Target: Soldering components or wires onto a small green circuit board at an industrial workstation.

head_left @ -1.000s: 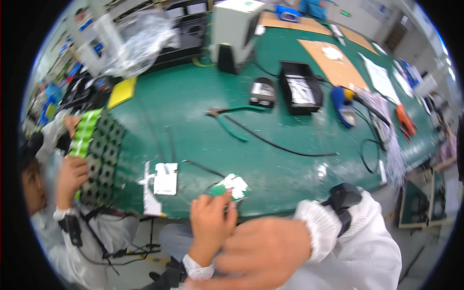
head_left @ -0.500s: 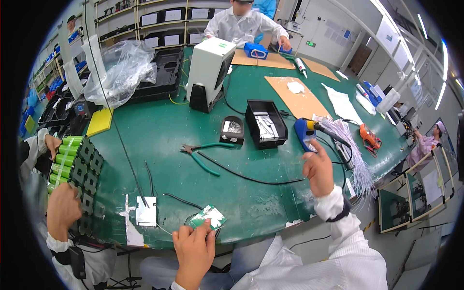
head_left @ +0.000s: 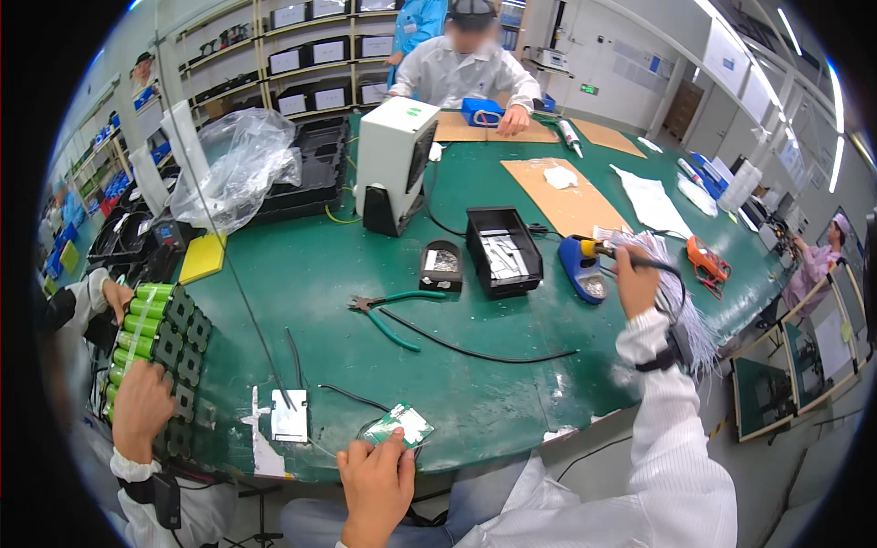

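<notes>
Near the front edge of the table, my left hand [head_left: 375, 479] has its fingers on a small green circuit board [head_left: 402, 426], holding its near side. A black wire runs from the board to the left. To the right, my right hand [head_left: 636, 281] is closed around the handle of a soldering iron [head_left: 607, 248] at its blue stand [head_left: 582, 272]. The iron's tip is hidden in the stand. Left of the board lies a white rectangular piece [head_left: 290, 420] with dark wires by it.
Green-handled cutters [head_left: 393, 324] and a black cable [head_left: 484, 354] lie mid-table. Behind them stand a black bin [head_left: 502, 283], a small dark tray [head_left: 441, 274] and a white box-shaped device [head_left: 391, 160]. At left, another person's hands [head_left: 143, 406] touch a green battery pack [head_left: 142, 333]. White wires [head_left: 699, 320] lie at right.
My right hand has gone from open fingers in front of the stand to a grip on the soldering iron's handle. My left hand stays on the circuit board. The view has shifted slightly.
</notes>
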The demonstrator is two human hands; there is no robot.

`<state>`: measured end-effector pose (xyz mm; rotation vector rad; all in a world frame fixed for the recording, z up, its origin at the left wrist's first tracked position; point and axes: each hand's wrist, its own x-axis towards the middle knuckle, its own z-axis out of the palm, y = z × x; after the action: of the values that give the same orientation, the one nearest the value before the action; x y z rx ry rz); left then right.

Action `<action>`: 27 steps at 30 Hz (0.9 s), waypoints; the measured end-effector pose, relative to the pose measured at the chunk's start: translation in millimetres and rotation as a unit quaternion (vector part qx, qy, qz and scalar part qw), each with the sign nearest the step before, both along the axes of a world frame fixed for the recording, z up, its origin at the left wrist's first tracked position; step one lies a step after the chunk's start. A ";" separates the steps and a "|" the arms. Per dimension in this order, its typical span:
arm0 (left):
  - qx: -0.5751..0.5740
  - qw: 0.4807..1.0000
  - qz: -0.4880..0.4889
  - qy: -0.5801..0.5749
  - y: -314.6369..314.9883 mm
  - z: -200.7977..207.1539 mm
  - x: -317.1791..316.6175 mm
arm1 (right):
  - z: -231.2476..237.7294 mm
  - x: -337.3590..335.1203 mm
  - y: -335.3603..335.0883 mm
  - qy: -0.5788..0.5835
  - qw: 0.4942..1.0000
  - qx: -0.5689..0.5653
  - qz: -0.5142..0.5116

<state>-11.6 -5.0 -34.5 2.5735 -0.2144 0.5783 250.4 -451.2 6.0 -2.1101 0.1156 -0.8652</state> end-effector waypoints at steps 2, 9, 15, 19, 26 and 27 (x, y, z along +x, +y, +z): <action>0.006 1.000 -0.016 0.004 0.1 1.7 -0.6 | 8.6 -36.2 28.7 -0.097 0.988 -0.116 0.017; 0.023 1.000 -0.009 0.003 -0.5 1.6 -2.6 | 25.5 -70.1 149.8 -0.141 0.939 -0.116 0.293; 0.021 1.000 0.004 0.006 -3.1 1.6 -3.8 | -36.3 -19.3 220.0 -0.050 0.938 -0.131 0.317; 0.008 1.000 -0.008 -0.002 -6.8 6.6 1.0 | -22.5 -30.8 218.0 -0.050 0.945 -0.147 0.286; -0.007 1.000 0.008 0.000 -1.0 2.1 -6.7 | 3.6 -53.9 237.8 -0.083 0.862 -0.286 0.409; -0.017 1.000 0.014 0.007 -3.5 5.4 -7.5 | 17.1 -69.9 234.8 -0.089 0.851 -0.310 0.415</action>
<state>-19.1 -8.5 -29.1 2.5513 -0.1622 0.5694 180.6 -216.4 23.1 -2.2766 -1.2407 -0.5738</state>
